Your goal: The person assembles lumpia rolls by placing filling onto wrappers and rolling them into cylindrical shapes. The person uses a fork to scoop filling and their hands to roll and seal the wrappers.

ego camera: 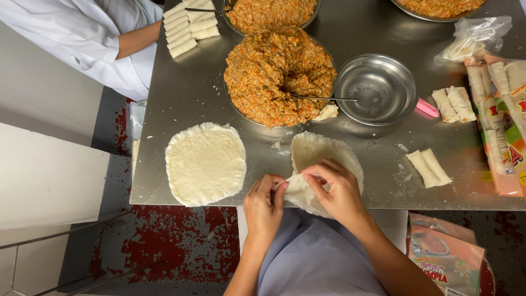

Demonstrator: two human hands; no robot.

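Both hands pinch a thin, floppy round wrapper on the steel worktop; left hand grip narrow at its fold; right hand likewise; a stack of pale wrappers lies beside.

Steel table over worn red-and-grey floor, white wall alongside.

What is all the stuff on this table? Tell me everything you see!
Wrapper being folded: one, white, near edge, under both hands.
Flat wrapper stack: one, white, left of it.
Filling mound: one, orange, centre, spoon stuck in.
Empty bowl: one, silver, right of mound.
Finished rolls: two, pale, right; more behind.
Roll pile: pale, far left.
Packets: right edge.
Co-worker's sleeve: white, top left.
Left hand, right hand: pinching the wrapper.
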